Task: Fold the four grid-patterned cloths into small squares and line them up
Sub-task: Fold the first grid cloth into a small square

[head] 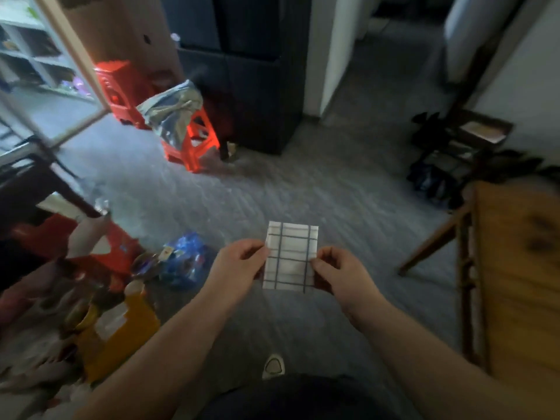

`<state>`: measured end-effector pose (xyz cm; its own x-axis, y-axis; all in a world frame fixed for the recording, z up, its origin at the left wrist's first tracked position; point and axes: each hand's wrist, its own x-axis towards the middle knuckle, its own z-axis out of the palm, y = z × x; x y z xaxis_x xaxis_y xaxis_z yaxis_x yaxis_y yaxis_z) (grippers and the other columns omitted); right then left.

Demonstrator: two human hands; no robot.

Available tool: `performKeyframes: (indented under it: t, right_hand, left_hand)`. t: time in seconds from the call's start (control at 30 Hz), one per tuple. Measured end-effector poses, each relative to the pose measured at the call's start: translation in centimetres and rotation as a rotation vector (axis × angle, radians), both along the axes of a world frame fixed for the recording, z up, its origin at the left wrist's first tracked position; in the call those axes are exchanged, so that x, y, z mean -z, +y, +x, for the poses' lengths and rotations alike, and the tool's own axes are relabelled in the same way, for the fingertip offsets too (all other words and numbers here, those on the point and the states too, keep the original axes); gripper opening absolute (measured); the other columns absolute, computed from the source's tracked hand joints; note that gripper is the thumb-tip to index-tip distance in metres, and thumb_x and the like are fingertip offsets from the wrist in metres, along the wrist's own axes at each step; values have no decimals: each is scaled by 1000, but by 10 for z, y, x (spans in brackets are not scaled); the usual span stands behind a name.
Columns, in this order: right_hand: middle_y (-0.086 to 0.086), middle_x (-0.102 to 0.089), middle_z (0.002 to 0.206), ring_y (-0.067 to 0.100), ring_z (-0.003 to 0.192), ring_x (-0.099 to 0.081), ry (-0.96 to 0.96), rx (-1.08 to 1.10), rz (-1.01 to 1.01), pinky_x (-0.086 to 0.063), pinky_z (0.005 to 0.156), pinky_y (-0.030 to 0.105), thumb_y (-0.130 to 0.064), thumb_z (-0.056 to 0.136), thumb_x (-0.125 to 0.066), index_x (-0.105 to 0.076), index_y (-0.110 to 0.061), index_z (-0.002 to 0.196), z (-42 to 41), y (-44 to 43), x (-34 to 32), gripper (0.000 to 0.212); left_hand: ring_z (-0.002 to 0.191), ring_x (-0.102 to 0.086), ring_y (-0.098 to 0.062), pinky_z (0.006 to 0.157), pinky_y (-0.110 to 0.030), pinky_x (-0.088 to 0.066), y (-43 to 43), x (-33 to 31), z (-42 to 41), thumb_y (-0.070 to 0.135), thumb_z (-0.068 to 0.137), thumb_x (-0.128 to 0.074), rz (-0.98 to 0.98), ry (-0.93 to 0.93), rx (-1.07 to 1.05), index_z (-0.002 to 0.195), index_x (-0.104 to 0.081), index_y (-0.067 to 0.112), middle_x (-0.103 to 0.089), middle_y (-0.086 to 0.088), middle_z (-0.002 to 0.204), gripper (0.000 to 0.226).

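Observation:
A white cloth with a dark grid pattern (pixel 291 256) is folded into a small rectangle and held up in the air in front of me, above the grey floor. My left hand (pixel 239 265) pinches its left edge. My right hand (pixel 339 271) pinches its right edge. Both hands grip at about mid-height of the cloth. No other grid-patterned cloth is in view. The whole view is blurred.
A wooden table (pixel 521 274) stands at the right with a slanted leg. Orange plastic stools (pixel 194 144) sit at the back left beside a dark cabinet (pixel 257 71). Bags and clutter (pixel 121 298) cover the floor at the left. A dark shoe rack (pixel 454 153) is at the back right.

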<state>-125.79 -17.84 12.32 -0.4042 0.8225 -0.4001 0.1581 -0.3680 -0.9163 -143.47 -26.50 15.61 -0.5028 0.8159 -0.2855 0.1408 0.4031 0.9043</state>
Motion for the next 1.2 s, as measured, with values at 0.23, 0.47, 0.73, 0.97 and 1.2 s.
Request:
performKeyframes:
  t: [0.23, 0.47, 0.73, 0.97, 1.2]
  right_hand:
    - [7, -73, 86, 21, 79, -70, -45, 458, -31, -59, 71, 29, -12, 94, -65, -67, -9, 95, 61, 71, -4, 3]
    - [1, -71, 84, 15, 76, -67, -142, 707, 14, -54, 67, 23, -19, 96, -64, -67, -15, 97, 144, 125, -4, 5]
    - [-2, -74, 96, 11, 82, -73, -133, 876, -60, -57, 70, 24, -20, 91, -69, -66, -25, 105, 260, 210, 11, 15]
    - [-6, -67, 98, 10, 89, -68, -277, 1073, -106, -59, 74, 27, -21, 92, -68, -57, -29, 103, 322, 277, 43, 17]
    - [-5, -68, 93, 11, 86, -68, -323, 1242, -163, -55, 63, 22, -18, 96, -61, -58, -26, 93, 363, 336, 90, 8]
  left_hand:
    - [75, -74, -17, 78, -39, -62, 150, 20, 41, 15, 96, -68, -60, -25, 417, 99, -73, 17, -78, -1, 84, 7]
    - [70, -68, -10, 71, -32, -56, 257, 29, 132, 10, 98, -64, -50, -92, 689, 106, -71, 10, -76, -3, 83, 11]
    - [77, -72, -5, 67, -21, -57, 391, 46, 262, 16, 99, -64, -43, 6, 934, 112, -70, 13, -77, -1, 95, 15]
    - [91, -73, -15, 86, -42, -60, 485, 79, 352, 25, 94, -69, -102, 140, 1133, 112, -70, 21, -76, 4, 99, 19]
    - [104, -68, -24, 93, -52, -57, 565, 127, 428, 9, 93, -66, -257, 194, 1319, 128, -62, 10, -70, -6, 113, 35]
